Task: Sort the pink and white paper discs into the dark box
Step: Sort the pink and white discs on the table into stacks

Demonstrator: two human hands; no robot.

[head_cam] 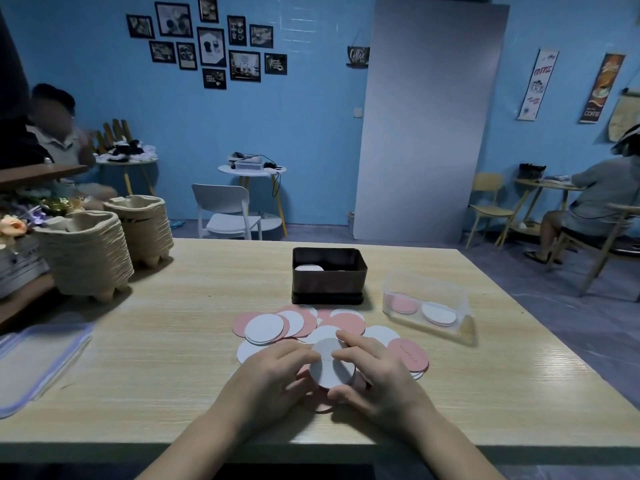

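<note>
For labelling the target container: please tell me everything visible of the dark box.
The dark box is rectangular with rounded corners, open on top, dark brown with a dull metallic sheen. It stands upright on the wooden table, its bottom in a slightly wider dark rim, perhaps its lid. White discs lie inside at the left. It is behind the loose discs, left of the clear tub.

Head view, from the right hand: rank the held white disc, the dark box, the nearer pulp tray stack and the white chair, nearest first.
1. White disc: pinched in the right hand itself.
2. Dark box: straight ahead, mid-table.
3. Pulp tray stack: far left on the table.
4. White chair: on the floor beyond the table's far edge.
</note>
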